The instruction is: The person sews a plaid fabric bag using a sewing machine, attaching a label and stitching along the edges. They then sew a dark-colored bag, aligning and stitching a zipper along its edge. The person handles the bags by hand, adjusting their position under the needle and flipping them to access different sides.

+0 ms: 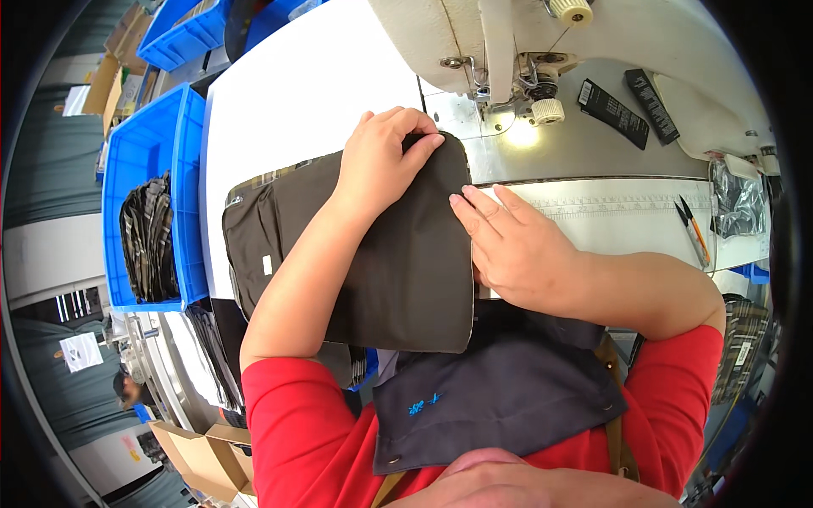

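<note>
Cloth [402, 262], dark brown, fills the middle of the head view, spread flat at the near side of the sewing machine [440, 38], its near part reaching past the table's edge above the person's apron [508, 398]. Plaid shows along its far left edge, and a small white tag [268, 265] sits on its left part. The left hand [385, 157] pinches the far edge between thumb and forefinger, near the right corner, with the forearm crossing over the cloth. The right hand [521, 250] has its fingers stretched out, tips at the right edge; its thumb is mostly hidden, so whether it grips cannot be told. Lamplight falls beside the needle area. To the right lie two black packets [614, 112], a ruler [593, 203] and pens [694, 227]. At left, a blue bin [193, 169] holds plaid pieces [151, 241]
</note>
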The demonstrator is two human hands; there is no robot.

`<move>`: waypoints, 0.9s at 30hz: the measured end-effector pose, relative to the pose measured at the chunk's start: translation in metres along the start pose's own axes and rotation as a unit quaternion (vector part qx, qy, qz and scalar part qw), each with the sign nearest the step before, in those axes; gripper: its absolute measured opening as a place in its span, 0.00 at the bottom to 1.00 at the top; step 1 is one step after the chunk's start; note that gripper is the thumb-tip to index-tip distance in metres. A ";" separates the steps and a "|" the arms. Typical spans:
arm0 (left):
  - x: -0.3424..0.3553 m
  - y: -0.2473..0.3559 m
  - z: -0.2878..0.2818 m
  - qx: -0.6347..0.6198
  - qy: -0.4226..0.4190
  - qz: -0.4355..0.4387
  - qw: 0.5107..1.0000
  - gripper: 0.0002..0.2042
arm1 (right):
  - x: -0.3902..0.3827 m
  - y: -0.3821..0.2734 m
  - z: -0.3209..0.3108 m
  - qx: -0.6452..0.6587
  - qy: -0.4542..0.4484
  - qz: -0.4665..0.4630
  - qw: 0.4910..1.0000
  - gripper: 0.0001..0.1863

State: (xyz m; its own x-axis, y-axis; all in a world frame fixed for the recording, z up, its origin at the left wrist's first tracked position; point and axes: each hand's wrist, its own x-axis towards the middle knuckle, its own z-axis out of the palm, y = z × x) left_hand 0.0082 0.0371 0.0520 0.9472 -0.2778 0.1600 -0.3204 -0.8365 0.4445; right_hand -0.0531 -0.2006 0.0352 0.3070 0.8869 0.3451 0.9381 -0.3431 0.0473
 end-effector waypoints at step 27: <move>-0.006 -0.002 0.016 0.078 0.068 0.179 0.978 0.09 | -0.001 -0.001 -0.003 0.011 -0.002 0.015 1.000 0.19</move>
State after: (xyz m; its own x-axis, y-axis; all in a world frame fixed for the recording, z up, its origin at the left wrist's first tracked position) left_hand 0.0030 0.0329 0.0361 0.7615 -0.5096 0.4005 -0.6154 -0.7625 0.1997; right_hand -0.0548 -0.2018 0.0381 0.3355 0.8779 0.3416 0.9319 -0.3623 0.0158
